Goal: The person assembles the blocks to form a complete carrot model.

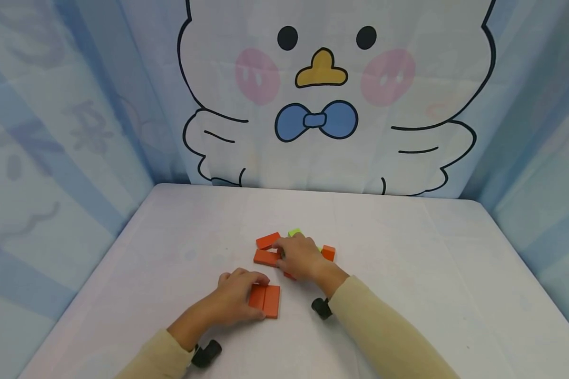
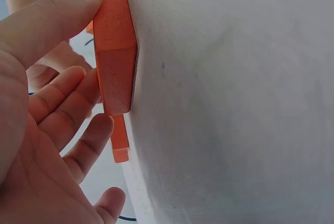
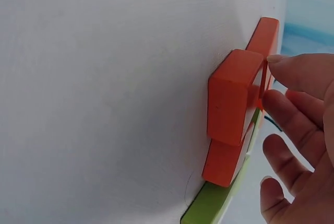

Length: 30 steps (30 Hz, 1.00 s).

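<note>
Two flat orange blocks [image 1: 272,302] lie side by side on the white table. My left hand [image 1: 237,297] holds the left one, thumb at its near end and forefinger at its far end. In the left wrist view the thumb presses the orange block's edge [image 2: 115,23], with the other fingers spread loosely. Farther off, my right hand [image 1: 300,257] reaches over a loose group of blocks. Its thumb and forefinger close about the end of an orange block [image 1: 264,257], seen from the side as a long orange block [image 3: 263,36] in the right wrist view.
Another orange block [image 1: 267,241] lies just behind. A green block [image 1: 294,232] and an orange block [image 1: 329,253] show around the right hand. In the right wrist view a thick orange block [image 3: 227,106] and a green block [image 3: 206,205] stand nearer the camera. A patterned curtain [image 1: 313,158] hangs behind the table.
</note>
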### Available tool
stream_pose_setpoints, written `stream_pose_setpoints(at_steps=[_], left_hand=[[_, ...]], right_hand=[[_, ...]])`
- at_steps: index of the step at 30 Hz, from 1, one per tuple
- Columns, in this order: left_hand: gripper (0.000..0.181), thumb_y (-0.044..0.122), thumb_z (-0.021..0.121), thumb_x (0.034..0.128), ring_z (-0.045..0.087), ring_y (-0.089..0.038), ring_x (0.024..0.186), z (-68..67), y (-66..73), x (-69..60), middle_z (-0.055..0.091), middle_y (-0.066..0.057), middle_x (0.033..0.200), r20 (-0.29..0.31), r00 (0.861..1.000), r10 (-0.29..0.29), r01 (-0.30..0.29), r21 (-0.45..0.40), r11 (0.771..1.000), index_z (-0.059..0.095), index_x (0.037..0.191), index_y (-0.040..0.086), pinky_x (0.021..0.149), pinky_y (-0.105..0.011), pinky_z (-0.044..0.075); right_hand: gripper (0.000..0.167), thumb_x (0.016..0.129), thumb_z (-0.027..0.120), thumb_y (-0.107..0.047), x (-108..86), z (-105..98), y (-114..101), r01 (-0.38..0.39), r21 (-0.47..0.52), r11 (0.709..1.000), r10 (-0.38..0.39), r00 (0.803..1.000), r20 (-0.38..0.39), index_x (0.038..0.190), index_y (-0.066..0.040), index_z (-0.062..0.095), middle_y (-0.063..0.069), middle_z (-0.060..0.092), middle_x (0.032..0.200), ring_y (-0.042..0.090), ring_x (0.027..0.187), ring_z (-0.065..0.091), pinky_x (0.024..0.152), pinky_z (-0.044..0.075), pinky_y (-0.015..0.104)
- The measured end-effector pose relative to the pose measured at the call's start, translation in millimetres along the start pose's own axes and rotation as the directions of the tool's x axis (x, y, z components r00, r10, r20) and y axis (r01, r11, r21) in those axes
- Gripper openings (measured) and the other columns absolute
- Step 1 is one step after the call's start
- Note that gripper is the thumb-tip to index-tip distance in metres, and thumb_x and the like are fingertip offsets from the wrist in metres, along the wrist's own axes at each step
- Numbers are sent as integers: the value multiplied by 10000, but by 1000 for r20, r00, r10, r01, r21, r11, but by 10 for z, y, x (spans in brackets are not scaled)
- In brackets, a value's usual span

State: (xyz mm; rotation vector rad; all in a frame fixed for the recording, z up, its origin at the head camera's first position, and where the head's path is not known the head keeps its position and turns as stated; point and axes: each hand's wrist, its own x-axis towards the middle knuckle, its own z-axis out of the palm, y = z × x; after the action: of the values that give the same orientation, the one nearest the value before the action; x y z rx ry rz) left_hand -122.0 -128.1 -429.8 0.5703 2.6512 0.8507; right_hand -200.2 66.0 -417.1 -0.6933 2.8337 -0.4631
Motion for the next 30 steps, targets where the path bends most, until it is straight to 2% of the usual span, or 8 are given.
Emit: stream_pose_setpoints(at_steps=[3,13,16,18,20,24,26,30], left_hand=[[576,280,886,761,467,-214,1173,1,1,-3,619,73,1172,-1,1000,-1,1,2,1000,635,1257,128,1045,-564,240],[559,267,883,761,475,-215,1159,-4,12,-10,618,68,1156,0,1000,4,-4,6,1000,638,1243,125,1030,-567,253],[566,270,884,764,477,-211,1154,-6,6,-8,618,65,1160,-2,1000,9,-9,18,1000,636,1250,122,1021,-559,264],[571,275,883,766,476,-209,1153,-3,2,-10,617,64,1166,-1,1000,13,-13,23,1000,634,1256,120,1013,-554,270],[576,279,884,766,475,-207,1151,-4,1,-10,617,64,1170,1,1000,12,-12,23,1000,635,1259,118,1006,-550,274],[580,281,884,768,476,-209,1153,-8,-1,-13,616,61,1177,3,1000,14,-14,19,1000,632,1263,116,1002,-548,276],[578,280,881,771,476,-210,1153,-9,-4,-13,616,61,1179,2,1000,17,-17,18,1000,631,1266,116,1005,-548,274],[569,276,877,773,476,-210,1154,-7,-10,-12,616,63,1173,-2,1000,23,-23,16,1000,629,1262,119,1007,-551,270]], right_hand=[[368,937,704,-240,-2,11,-3,18,-5,1000,-18,1000,-14,1287,-136,661,-41,619,931,214,1013,519,853,436,383],[370,922,715,-313,-18,51,-40,7,-50,999,-7,1000,-11,1242,-130,676,-34,676,1000,191,970,564,884,420,415],[415,911,724,-375,-41,43,-41,9,-77,997,-9,1000,3,1241,-130,667,-45,685,943,184,937,586,872,424,418],[445,900,735,-399,-57,40,-26,7,-61,998,-6,1000,12,1249,-134,657,-49,669,906,174,914,588,858,426,408],[466,893,745,-398,-66,33,-5,14,-22,1000,-13,1000,17,1267,-136,646,-43,679,938,168,939,602,874,447,393],[474,906,744,-334,-64,19,50,57,67,996,-59,998,18,1318,-130,631,9,676,1177,201,1070,610,923,483,396],[491,915,739,-309,-48,18,76,87,79,993,-90,996,29,1355,-133,615,26,651,1255,223,1137,585,960,471,413],[520,915,748,-282,-3,17,99,144,63,988,-147,988,54,1396,-158,593,5,620,1320,238,1169,539,980,452,404]])
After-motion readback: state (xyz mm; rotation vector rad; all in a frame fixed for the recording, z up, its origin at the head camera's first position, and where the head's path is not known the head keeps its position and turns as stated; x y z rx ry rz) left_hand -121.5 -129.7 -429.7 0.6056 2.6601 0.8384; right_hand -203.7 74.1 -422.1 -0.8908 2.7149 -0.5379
